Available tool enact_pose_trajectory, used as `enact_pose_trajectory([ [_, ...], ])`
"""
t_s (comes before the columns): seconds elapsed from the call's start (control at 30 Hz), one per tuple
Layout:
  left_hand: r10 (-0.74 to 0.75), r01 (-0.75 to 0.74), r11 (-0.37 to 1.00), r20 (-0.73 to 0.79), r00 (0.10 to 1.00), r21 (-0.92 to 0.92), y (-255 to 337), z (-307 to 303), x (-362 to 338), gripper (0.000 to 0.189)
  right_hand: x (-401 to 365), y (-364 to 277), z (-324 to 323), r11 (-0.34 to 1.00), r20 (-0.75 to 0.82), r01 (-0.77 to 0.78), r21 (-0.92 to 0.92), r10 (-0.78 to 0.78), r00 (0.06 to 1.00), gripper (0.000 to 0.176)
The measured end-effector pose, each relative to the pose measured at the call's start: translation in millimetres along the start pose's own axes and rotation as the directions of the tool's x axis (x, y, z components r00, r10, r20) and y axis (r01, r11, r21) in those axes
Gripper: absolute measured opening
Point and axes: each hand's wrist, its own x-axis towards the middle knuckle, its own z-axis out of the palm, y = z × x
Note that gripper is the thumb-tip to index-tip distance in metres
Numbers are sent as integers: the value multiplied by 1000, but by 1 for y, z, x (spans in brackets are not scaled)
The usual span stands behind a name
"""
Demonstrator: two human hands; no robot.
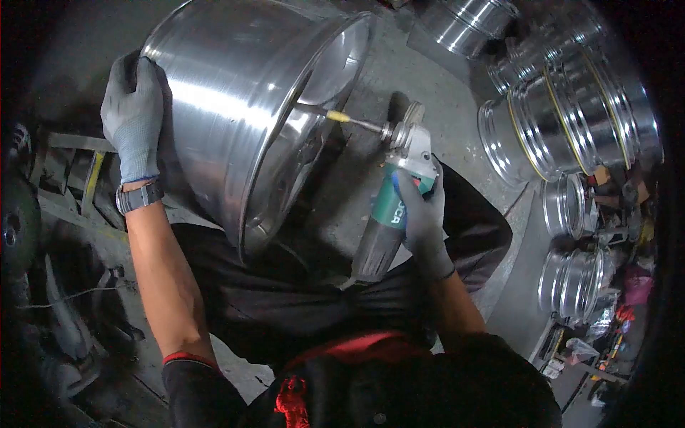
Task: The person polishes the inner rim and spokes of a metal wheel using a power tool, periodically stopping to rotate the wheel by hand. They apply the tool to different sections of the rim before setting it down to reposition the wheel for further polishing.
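A large shiny metal wheel rim [221,100] lies tilted in front of me, its open face with the spokes turned to the right. My left hand [134,100], in a grey glove, grips the rim's left edge with the fingers curled over it. In my gloved right hand [421,207] is a green and grey angle grinder [389,207], held around its body. From the grinder's head a long thin shaft [339,116] with a yellow band points left. Its far end overlaps the wheel's open face, close to the lip.
Several polished wheel rims [571,121] are stacked at the right, with smaller ones [571,285] below them. Another rim [467,25] stands at the top. A metal frame [89,178] is at the left. Bags and tools clutter the lower right.
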Motion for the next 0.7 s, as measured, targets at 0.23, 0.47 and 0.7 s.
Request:
enact_pose_trajectory([
  [0.23,-7,7,999,0,1000,-35,1,4,0,38,-5,-9,10,999,-63,-33,16,34,997,61],
  [0.47,9,-9,1000,15,1000,-22,-1,7,4,40,2,-4,6,1000,-78,1,9,-1,997,61],
  [0.7,22,-22,999,7,1000,-32,0,11,7,40,-1,-8,9,1000,-50,6,-22,-7,999,60],
])
